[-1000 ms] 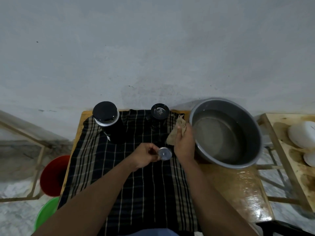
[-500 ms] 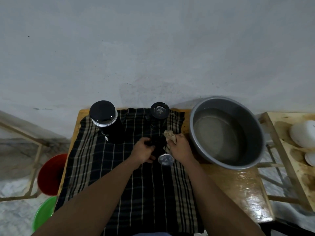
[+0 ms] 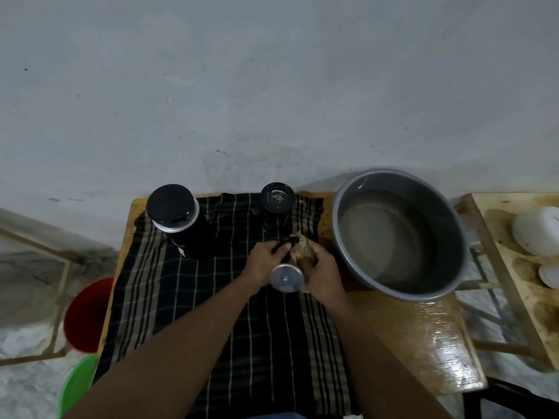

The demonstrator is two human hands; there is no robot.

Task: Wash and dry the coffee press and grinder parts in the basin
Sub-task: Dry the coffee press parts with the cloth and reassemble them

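My left hand (image 3: pixel 266 261) grips the black upper end of the plunger, whose round metal filter disc (image 3: pixel 286 278) faces the camera between both hands. My right hand (image 3: pixel 322 272) holds a crumpled tan cloth (image 3: pixel 302 247) against the plunger's stem. Behind the hands stands the black grinder (image 3: pixel 276 207) with its top open. A black coffee press (image 3: pixel 178 219) with a silver band stands at the back left of the checked cloth (image 3: pixel 242 343). The grey metal basin (image 3: pixel 357 261) holding water sits to the right.
The wooden table (image 3: pixel 423 337) is wet and shiny at the right. A second wooden stand (image 3: pixel 499 267) with white bowls (image 3: pixel 538 231) is farther right. A red bucket (image 3: pixel 86 316) and a green bucket (image 3: pixel 75 385) sit on the floor at the left. A grey wall rises behind.
The hands have come together over the plunger. The right hand with the cloth dropped from near the basin rim to the stem, and the filter disc now sits lower between the hands.
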